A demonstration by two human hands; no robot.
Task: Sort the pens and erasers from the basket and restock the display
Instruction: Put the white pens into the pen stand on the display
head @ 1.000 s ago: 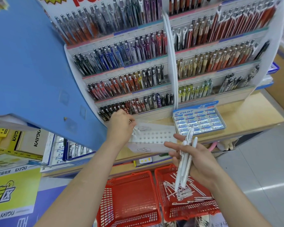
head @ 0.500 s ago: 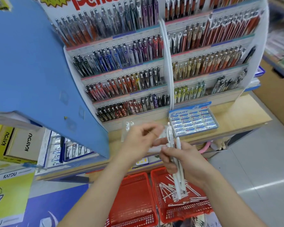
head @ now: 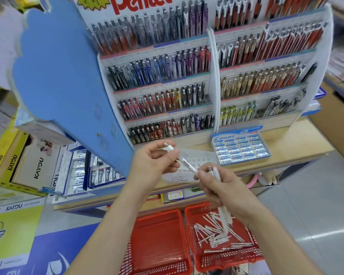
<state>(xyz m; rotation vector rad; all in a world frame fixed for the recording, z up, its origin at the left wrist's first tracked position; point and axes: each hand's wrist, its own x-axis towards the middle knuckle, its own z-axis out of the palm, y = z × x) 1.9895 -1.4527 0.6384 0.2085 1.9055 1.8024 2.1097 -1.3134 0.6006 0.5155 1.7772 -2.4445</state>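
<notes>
Two hands busy, both mine. My left hand [head: 153, 165] pinches one white pen [head: 188, 165] near its upper end. The pen slants down-right and its lower end reaches the fingers of my right hand [head: 226, 189]; I can't tell if they touch. The right hand is curled tight round a bundle of white pens [head: 224, 214], held roughly upright over the right red basket [head: 226, 259]. Step in hand, my guess: separating a single pen from the bundle to slot it into the white holed holder [head: 195, 156], which lies on the tabletop [head: 298, 139] just below the Pentel display [head: 213, 76]. To do it well: draw the pen fully clear before turning it, hold the right grip firm so nothing slides out, aim at one free hole and don't shove the holder. Counts: 1 pen in the left hand. The bundle is several pens, overlapping, number unclear. 2 red baskets: the right one holds a loose heap of white pens, too tangled to count, and the left red basket [head: 159, 245] sits touching beside it. 1 Pilot eraser box [head: 226, 136] on the tabletop, right of the holder, apart from both hands. No loose erasers seen.
</notes>
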